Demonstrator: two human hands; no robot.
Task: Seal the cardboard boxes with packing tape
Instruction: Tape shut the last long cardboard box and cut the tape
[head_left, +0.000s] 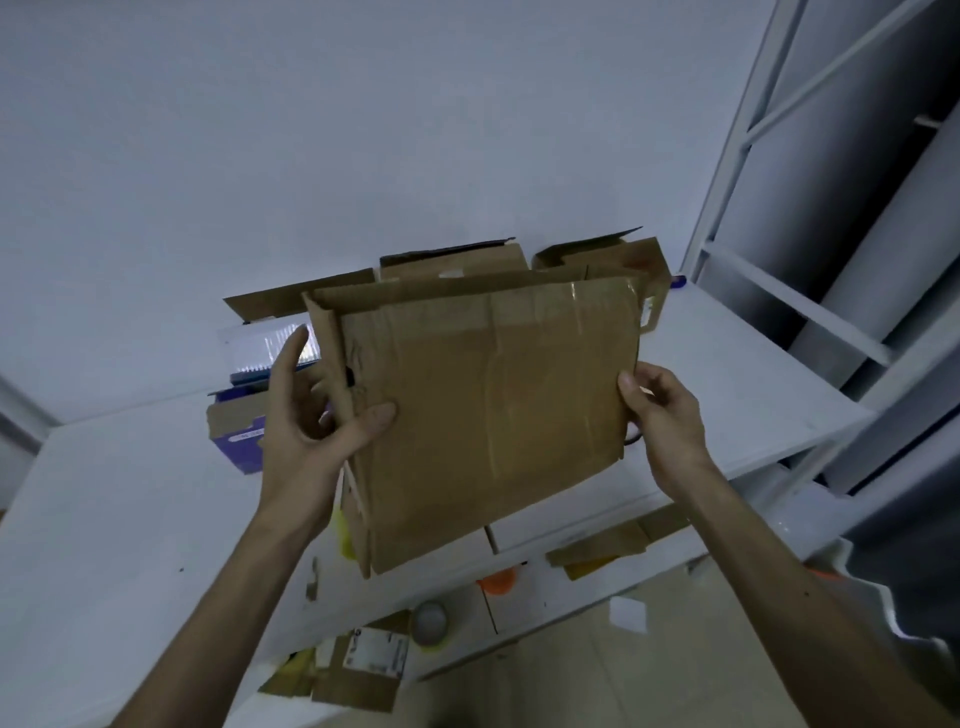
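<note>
A brown cardboard box (483, 410) with old clear tape on its face is lifted above the white table (130, 519), tilted toward me. My left hand (311, 415) grips its left edge, thumb on the front face and fingers spread behind. My right hand (662, 410) holds the right edge, fingers curled round it. A roll of packing tape (430, 622) lies on the floor under the table's front edge. More open cardboard boxes (519, 262) stand behind the held one near the wall.
A purple box (236, 436) with a clear plastic pack (260, 345) on it sits left of the held box. Flattened cardboard (358, 675) and an orange object (497, 579) lie on the floor. A white metal shelf frame (779, 234) rises at the right.
</note>
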